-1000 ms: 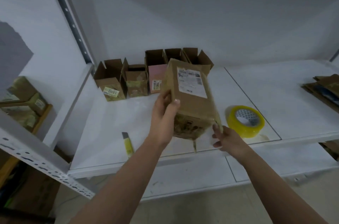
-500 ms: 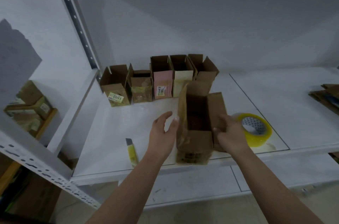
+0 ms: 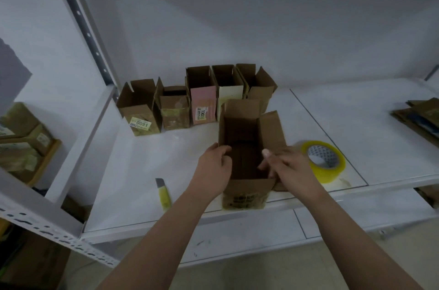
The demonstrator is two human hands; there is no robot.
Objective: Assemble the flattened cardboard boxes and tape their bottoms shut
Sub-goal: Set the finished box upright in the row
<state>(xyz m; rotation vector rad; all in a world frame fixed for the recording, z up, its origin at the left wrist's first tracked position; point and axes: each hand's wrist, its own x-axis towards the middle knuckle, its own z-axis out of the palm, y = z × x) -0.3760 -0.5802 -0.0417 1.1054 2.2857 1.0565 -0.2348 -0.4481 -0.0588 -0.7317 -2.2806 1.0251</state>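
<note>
Head view looks down on a white shelf (image 3: 142,171) where an open cardboard box (image 3: 247,192) stands upright near the front edge, its top flaps spread. Both hands are at the box's mouth: the left hand (image 3: 215,166) grips the left wall with its thumb curled over the rim, and the right hand (image 3: 288,168) reaches across the right wall, fingers loosely bent into the opening; whether they pinch anything I cannot tell. Just right of the box lies a yellow tape roll (image 3: 324,161). A yellow utility knife (image 3: 163,194) lies to the left. Behind stands a row of five open boxes (image 3: 197,102). Flattened cardboard (image 3: 420,116) lies stacked at far right.
</note>
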